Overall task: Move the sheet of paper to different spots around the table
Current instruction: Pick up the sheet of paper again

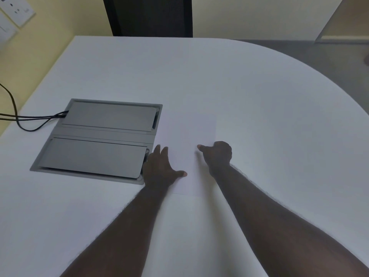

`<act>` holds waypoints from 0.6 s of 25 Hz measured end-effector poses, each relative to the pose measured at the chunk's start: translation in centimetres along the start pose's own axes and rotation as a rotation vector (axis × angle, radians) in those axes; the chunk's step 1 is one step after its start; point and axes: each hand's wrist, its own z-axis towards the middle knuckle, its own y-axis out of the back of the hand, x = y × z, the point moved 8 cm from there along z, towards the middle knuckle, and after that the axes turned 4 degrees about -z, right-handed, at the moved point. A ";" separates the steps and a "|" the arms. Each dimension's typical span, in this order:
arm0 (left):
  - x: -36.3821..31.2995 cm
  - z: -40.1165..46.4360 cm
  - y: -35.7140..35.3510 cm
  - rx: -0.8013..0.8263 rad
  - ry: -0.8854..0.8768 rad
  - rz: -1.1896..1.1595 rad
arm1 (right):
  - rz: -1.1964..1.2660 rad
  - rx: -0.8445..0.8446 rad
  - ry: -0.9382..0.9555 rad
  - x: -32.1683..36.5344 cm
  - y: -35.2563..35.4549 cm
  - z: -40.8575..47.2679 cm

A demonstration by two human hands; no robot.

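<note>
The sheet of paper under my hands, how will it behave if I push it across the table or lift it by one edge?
The sheet of paper lies flat and thin on the smooth white table, so it should probably slide easily under the left hand and right hand. Lifted by one edge, it would likely droop. It looks very light.
</note>
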 end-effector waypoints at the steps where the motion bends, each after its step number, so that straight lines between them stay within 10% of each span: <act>1: 0.0 0.1 -0.1 0.025 0.015 -0.001 | 0.024 -0.010 -0.005 0.1 0.1 -0.1; 15: -0.4 0.5 0.0 0.035 0.026 0.000 | -0.132 -0.079 -0.027 0.7 0.1 0.4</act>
